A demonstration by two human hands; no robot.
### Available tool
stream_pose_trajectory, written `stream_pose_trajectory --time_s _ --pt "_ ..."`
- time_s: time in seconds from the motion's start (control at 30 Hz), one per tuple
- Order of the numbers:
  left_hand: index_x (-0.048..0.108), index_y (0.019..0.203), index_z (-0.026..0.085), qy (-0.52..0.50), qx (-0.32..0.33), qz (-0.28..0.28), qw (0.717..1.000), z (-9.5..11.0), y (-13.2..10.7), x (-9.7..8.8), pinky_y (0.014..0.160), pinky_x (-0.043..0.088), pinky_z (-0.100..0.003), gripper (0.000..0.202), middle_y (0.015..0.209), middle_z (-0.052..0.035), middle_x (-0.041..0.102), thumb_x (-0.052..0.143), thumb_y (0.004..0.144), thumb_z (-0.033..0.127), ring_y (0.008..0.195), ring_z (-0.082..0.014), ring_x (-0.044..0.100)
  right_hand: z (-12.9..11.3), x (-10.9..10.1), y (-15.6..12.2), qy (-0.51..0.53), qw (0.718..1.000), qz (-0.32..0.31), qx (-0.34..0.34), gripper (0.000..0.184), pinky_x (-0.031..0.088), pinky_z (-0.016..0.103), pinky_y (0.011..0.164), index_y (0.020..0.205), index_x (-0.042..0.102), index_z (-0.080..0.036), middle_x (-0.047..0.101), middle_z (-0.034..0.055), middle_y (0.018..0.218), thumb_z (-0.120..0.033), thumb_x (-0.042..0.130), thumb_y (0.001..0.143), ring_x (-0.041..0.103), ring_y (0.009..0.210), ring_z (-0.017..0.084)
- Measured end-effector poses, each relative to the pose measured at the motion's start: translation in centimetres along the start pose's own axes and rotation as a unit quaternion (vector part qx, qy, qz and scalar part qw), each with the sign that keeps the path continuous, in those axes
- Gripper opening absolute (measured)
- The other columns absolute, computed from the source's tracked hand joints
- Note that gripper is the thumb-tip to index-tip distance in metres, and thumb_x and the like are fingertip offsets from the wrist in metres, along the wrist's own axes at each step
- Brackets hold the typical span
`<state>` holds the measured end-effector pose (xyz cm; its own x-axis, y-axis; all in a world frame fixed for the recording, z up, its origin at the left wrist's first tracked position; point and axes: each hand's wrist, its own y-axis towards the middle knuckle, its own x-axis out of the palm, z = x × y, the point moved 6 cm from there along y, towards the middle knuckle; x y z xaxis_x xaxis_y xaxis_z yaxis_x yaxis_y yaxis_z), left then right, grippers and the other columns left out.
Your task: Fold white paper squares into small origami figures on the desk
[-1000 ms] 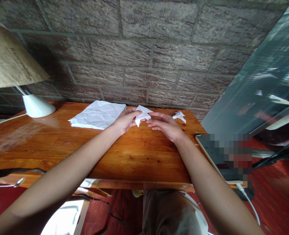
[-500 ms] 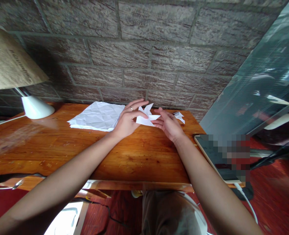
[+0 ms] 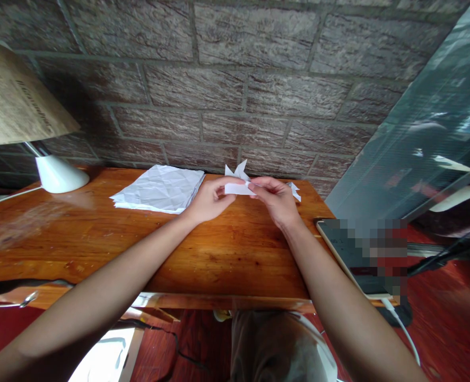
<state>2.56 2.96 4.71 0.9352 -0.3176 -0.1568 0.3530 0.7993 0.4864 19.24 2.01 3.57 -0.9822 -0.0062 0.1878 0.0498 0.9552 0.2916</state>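
A small folded white paper (image 3: 236, 188) is held between my two hands above the wooden table, with pointed flaps standing up at its back. My left hand (image 3: 211, 198) pinches its left end, and part of the paper hides behind the fingers. On the right end, the thumb and fingers of my right hand (image 3: 277, 198) are closed on the paper. Just behind my right hand lies another folded paper piece (image 3: 296, 191), partly covered by the hand. Left of my left hand is a stack of creased white paper sheets (image 3: 159, 187).
A lamp with a white base (image 3: 60, 175) stands at the left. The wooden table (image 3: 227, 254) backs onto a brick wall (image 3: 275, 101). At the right edge lies a tablet (image 3: 346, 254) with a white cable (image 3: 404, 329) plugged in.
Both hands have closed more tightly on the folded paper. The left fingers, spread before, are now curled behind it. The paper has turned, its front now a level strip, and risen slightly.
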Motion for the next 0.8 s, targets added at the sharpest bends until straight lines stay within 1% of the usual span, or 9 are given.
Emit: stream_pose_trajectory --time_s 0.13,0.27,0.33,0.37,0.43,0.47,0.53,0.67,0.8 --pt "0.069 0.105 0.022 -0.071 -0.045 0.027 0.996 0.3 0.0 0.3 0.092 0.051 -0.033 0.040 0.102 -0.0034 0.072 0.079 0.067 0.030 0.099 -0.0227 0.066 0.0 -0.2 0.1 -0.035 0.999 0.005 -0.007 0.026 0.055 0.034 0.082 0.083 0.077 -0.023 0.076 -0.0004 0.083 -0.038 0.087 0.064 0.066 0.076 0.015" --pt "0.055 0.135 0.029 -0.093 -0.063 0.087 0.990 0.0 0.1 -0.3 0.090 0.050 -0.032 0.072 0.099 -0.0021 0.072 0.084 0.070 0.039 0.098 -0.0225 0.068 -0.2 0.1 -0.1 -0.057 0.998 -0.019 -0.035 0.023 0.055 0.034 0.082 0.082 0.078 -0.023 0.077 0.0006 0.083 -0.036 0.087 0.065 0.068 0.077 0.017" --pt "0.052 0.141 0.029 -0.085 -0.071 0.095 0.989 -0.3 0.1 -0.4 0.087 0.050 -0.032 0.081 0.096 -0.0020 0.074 0.086 0.069 0.041 0.094 -0.0227 0.069 -0.3 0.4 -0.3 -0.072 0.996 -0.032 -0.047 0.020 0.055 0.034 0.083 0.081 0.079 -0.023 0.078 0.0011 0.085 -0.035 0.086 0.067 0.069 0.079 0.017" --pt "0.057 0.137 0.027 -0.077 -0.072 0.093 0.990 -0.5 0.2 -0.5 0.085 0.050 -0.032 0.076 0.095 -0.0024 0.075 0.086 0.069 0.043 0.091 -0.0225 0.069 -0.4 0.5 -0.3 -0.079 0.995 -0.035 -0.050 0.019 0.055 0.034 0.085 0.081 0.079 -0.023 0.079 0.0013 0.086 -0.035 0.085 0.068 0.070 0.081 0.018" --pt "0.071 0.114 0.022 -0.055 -0.068 0.087 0.992 -0.6 0.3 -0.5 0.082 0.049 -0.031 0.054 0.094 -0.0038 0.076 0.085 0.069 0.047 0.086 -0.0215 0.067 -0.5 0.6 -0.5 -0.087 0.994 -0.033 -0.054 0.019 0.055 0.035 0.088 0.080 0.079 -0.024 0.080 0.0016 0.089 -0.037 0.085 0.068 0.071 0.085 0.019" --pt "0.075 0.100 0.020 -0.047 -0.067 0.087 0.993 -0.7 0.3 -0.5 0.080 0.049 -0.030 0.044 0.092 -0.0041 0.076 0.085 0.069 0.049 0.084 -0.0208 0.066 -0.6 0.6 -0.5 -0.087 0.994 -0.031 -0.055 0.020 0.055 0.036 0.089 0.081 0.079 -0.024 0.080 0.0017 0.090 -0.038 0.086 0.068 0.071 0.086 0.019" --pt "0.075 0.082 0.019 -0.043 -0.069 0.097 0.992 -0.9 0.3 -0.5 0.075 0.047 -0.029 0.038 0.085 -0.0036 0.075 0.084 0.067 0.052 0.079 -0.0192 0.063 -0.6 0.7 -0.6 -0.082 0.995 -0.028 -0.057 0.024 0.055 0.037 0.091 0.082 0.078 -0.023 0.080 0.0019 0.093 -0.040 0.087 0.067 0.072 0.089 0.020" --pt "0.075 0.078 0.019 -0.074 -0.085 0.118 0.987 -1.4 0.2 -0.6 0.070 0.045 -0.028 0.038 0.079 -0.0019 0.073 0.086 0.065 0.053 0.072 -0.0170 0.061 -0.6 0.8 -0.6 -0.087 0.994 -0.023 -0.056 0.028 0.056 0.038 0.092 0.085 0.079 -0.024 0.080 0.0022 0.093 -0.044 0.087 0.067 0.072 0.090 0.020" --pt "0.075 0.080 0.019 -0.103 -0.093 0.114 0.984 -1.8 0.2 -0.4 0.069 0.047 -0.028 0.038 0.079 -0.0019 0.074 0.087 0.064 0.051 0.070 -0.0162 0.062 -0.7 0.8 -0.7 -0.096 0.994 -0.018 -0.058 0.025 0.056 0.039 0.092 0.083 0.081 -0.024 0.080 0.0018 0.090 -0.045 0.086 0.070 0.072 0.087 0.020"
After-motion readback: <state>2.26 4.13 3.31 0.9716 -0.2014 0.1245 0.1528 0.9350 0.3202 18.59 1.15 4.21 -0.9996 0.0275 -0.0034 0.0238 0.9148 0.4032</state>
